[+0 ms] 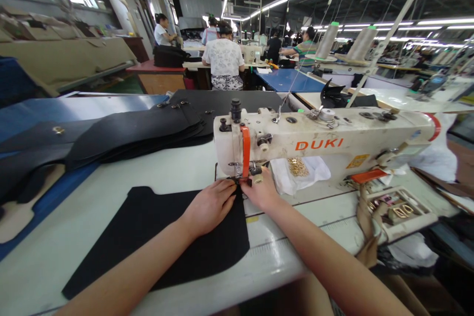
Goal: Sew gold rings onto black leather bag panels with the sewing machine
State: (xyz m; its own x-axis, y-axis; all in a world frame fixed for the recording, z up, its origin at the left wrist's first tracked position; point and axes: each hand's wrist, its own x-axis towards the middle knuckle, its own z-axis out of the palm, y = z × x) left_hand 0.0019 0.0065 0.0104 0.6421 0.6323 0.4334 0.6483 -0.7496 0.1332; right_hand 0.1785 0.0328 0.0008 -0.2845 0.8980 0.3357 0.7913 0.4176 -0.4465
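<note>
My left hand [211,205] lies flat on a black sheet panel [148,227], fingers stretched towards the needle area of the white sewing machine [281,133]. Its fingertips are beside the presser foot, below the orange guard [246,150]. On the other side of the needle, my right hand [262,190] is closed, with thumb and fingers bent in close to the foot. Whatever those fingers pinch is hidden by the hand and the machine head. The panel spreads over the pale table to the left, its upper edge notched.
Stacked black panels with metal fittings [137,128] lie at the back left. Behind the machine arm is a white bag of gold-coloured hardware [298,168]. A parts tray [403,215] and tan strips [366,232] are at the right. Several people work at tables farther back.
</note>
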